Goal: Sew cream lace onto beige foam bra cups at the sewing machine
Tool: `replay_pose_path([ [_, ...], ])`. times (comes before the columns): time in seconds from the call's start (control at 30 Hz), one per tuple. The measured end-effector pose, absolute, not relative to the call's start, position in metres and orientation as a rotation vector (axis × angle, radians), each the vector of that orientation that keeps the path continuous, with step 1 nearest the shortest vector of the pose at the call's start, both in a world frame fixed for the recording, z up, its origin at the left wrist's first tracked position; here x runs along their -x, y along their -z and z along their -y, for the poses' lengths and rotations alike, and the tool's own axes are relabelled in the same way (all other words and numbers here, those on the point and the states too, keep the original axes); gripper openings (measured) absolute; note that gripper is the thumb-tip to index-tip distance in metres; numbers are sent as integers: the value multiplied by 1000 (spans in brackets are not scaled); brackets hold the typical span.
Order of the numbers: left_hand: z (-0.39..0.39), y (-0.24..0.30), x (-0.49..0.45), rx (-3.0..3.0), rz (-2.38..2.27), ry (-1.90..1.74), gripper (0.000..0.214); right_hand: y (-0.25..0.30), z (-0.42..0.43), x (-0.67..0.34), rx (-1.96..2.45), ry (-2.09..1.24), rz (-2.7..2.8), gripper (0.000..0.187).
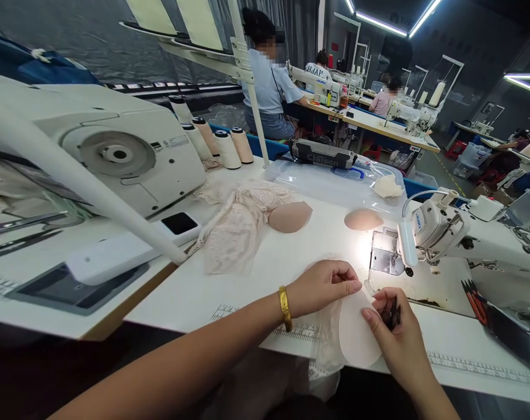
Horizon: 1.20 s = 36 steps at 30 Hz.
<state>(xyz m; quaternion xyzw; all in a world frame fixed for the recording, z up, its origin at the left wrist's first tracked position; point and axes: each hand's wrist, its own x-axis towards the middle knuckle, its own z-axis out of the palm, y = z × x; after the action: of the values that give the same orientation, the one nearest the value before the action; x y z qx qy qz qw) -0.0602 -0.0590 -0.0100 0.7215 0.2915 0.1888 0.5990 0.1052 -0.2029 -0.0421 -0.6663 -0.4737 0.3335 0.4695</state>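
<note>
The room has dark walls point(440, 44), a grey curtain point(293, 35) and white tube lights point(381, 24) overhead. Further back, a long bench point(374, 123) carries more sewing machines, and a person in a light blue shirt point(267, 84) sits beside it. In front stretches a white table point(195, 297), its near edge marked with ruler scales point(300, 332). A large white machine point(173, 169) fills the left side; a sewing machine point(444, 227) stands at the right, its lamp lighting the tabletop. At the back, a clear plastic box point(291, 173) bears a dark lettered case point(324, 156). Cream lace cloth point(234, 233) lies bunched near the middle, touching 1 of 2 tan pads; that pad point(290, 217) lies left of the other pad point(363, 219), which is near the sewing machine.

At the table's front edge, the left hand point(328, 286) pinches the top of a pale pad point(356, 335) between thumb and fingers. The right hand point(394, 326) grips its right edge, thumb on top, with a small dark tool point(395, 314) among the curled fingers. Sheer fabric point(328, 335) hangs just beside the pale pad. Behind the lace, thread cones point(227, 151) stand clustered.
</note>
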Motion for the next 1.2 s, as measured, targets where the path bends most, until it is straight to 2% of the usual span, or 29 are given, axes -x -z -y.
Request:
replay_pose_path([
  [0.2, 62, 8, 58, -1580, -686, -653, 27, 41, 197, -97, 1545, -794, 1095, 28],
  [0.37, 59, 15, 58, -1690, -557, -380, 37, 42, 194, -91, 1512, -778, 1025, 30],
  [0.47, 59, 16, 59, -1727, -567, -307, 34, 41, 194, -91, 1564, -716, 1089, 28],
  [0.7, 64, 14, 59, -1766, -586, -314, 19, 37, 190, -104, 1591, -264, 1653, 10],
  [0.8, 65, 16, 59, -1787, -577, -299, 18, 35, 188, -107, 1559, -132, 1767, 9],
  [1.07, 66, 14, 60, -1763, -629, -240, 19, 23, 192, -107, 1628, -546, 1480, 19],
  [1.2, 66, 14, 59, -1771, -605, -263, 18, 28, 195, -110, 1637, -416, 1701, 8],
])
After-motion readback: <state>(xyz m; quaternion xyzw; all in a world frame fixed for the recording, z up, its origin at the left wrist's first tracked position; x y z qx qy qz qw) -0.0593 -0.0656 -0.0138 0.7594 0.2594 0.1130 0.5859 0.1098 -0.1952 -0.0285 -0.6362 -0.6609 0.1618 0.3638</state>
